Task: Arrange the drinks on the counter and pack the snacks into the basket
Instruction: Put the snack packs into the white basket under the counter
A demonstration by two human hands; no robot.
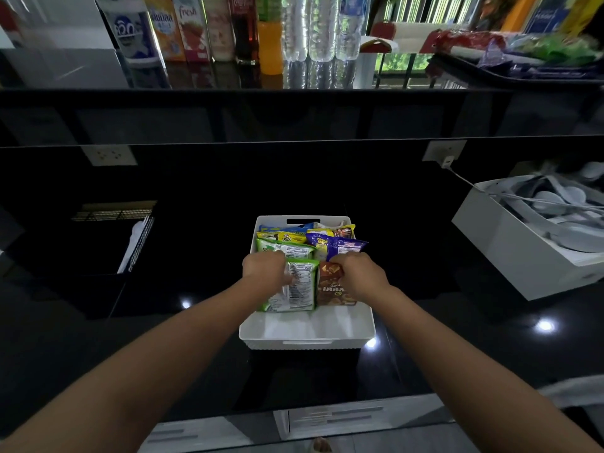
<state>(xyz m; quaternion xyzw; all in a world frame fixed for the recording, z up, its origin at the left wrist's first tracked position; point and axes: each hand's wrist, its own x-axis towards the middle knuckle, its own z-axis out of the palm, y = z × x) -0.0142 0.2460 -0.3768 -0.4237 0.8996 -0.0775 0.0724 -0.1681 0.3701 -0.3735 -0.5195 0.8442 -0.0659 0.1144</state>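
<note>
- We see a white basket [307, 335] standing on the black counter [183, 325], near the middle of the scene. The near part of its floor is bare.
- The left hand [264, 268] reaches in from the near side. Its fingers curl over the top edge of a green-edged packet [299, 291], which leans with its printed back toward us.
- The right hand [361, 273] reaches in just to the right. Its fingers close round the top of a brown packet [330, 291], which touches the right side of the green-edged packet.
- Farther back, more snacks fill the basket. A green-and-white packet [291, 248] lies just beyond the left hand and a purple packet [341, 245] just beyond the right hand.
- Behind those are a yellow packet [284, 237] and a blue packet [282, 228], the blue one near the far wall.
- On the raised far ledge [228, 76] the drinks stand in a row. A white jug [132, 31] is at the left, followed by two cartons [191, 27], a cola bottle [243, 31] and an orange bottle [269, 49]. Clear water bottles [313, 27] stand at the right.
- A black wire basket [140, 240] sits at the left of the counter.
- At the right is a white box [510, 253] holding white spoons [565, 194], and a cable [464, 179] runs toward it from a wall socket [444, 152].
</note>
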